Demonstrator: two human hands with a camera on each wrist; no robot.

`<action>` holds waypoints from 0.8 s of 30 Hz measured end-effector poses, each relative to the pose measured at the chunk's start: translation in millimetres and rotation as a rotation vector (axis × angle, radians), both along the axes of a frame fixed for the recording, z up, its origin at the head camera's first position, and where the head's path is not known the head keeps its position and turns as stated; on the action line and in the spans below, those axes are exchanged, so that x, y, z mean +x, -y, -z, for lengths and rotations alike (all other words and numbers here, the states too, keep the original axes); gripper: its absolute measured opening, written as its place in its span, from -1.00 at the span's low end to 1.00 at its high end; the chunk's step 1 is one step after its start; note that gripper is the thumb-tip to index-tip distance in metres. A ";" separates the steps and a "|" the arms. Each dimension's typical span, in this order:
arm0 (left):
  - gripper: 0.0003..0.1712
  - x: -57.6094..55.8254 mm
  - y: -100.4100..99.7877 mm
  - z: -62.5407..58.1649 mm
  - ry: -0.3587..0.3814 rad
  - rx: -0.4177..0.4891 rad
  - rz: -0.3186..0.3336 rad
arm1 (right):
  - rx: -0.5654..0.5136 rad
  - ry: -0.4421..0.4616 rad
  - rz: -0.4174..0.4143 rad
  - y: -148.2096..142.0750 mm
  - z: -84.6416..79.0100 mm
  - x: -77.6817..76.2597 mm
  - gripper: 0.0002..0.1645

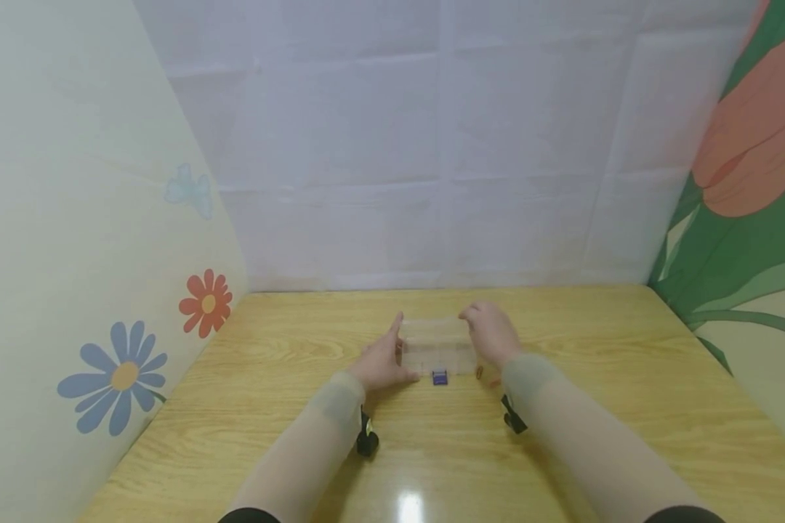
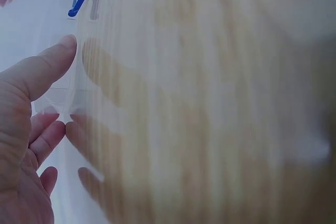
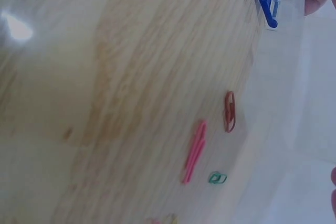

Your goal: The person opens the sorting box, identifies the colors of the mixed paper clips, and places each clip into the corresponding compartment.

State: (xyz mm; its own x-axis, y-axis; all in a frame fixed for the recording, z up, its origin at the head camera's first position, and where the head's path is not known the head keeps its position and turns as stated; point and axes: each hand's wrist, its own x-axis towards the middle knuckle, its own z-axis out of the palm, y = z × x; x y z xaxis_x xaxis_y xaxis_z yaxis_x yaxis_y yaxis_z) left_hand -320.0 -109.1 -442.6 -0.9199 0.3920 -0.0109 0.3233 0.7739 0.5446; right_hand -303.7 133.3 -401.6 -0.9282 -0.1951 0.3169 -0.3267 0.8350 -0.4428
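Note:
A clear plastic box (image 1: 432, 356) with inner dividers sits on the table, with a blue latch (image 1: 440, 377) on its near side. My left hand (image 1: 382, 361) grips the box's left end, thumb along the near wall and fingers at the side. At the far right corner is my right hand (image 1: 493, 335), fingertips bent toward the box's back edge; whether they pinch anything is hidden. Beside the box, in the right wrist view, lie a brownish-red paper clip (image 3: 230, 111), a slim pink clip (image 3: 194, 152) and a small green clip (image 3: 217, 178).
The wood-grain table (image 1: 288, 341) meets a white cloth backdrop (image 1: 432, 145) at its far edge. Flower-patterned panels stand left and right. More small pink and yellow bits (image 3: 170, 219) show at the bottom of the right wrist view.

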 end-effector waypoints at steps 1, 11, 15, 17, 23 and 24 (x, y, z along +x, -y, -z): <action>0.51 0.1 0.0 0.3 -0.001 0.000 0.001 | 0.013 -0.003 0.003 0.2 -0.1 0.1 -0.72; 0.53 0.6 0.4 0.9 -0.021 0.016 0.012 | 0.081 0.054 0.007 2.0 2.1 -2.5 -0.53; 0.35 -0.9 0.8 2.6 -0.053 -0.014 0.039 | 0.098 0.118 -0.017 0.6 6.2 -5.3 -0.43; 0.20 -1.1 1.2 3.4 -0.070 -0.053 0.059 | 0.114 0.134 -0.032 -0.6 8.5 -6.7 -0.39; -0.04 0.0 1.4 4.3 -0.087 -0.143 0.081 | 0.152 0.140 -0.059 -2.3 14.6 -10.2 -0.34; -0.04 0.0 1.3 4.5 -0.083 -0.146 0.078 | 0.154 0.140 -0.060 -2.4 15.3 -10.7 -0.34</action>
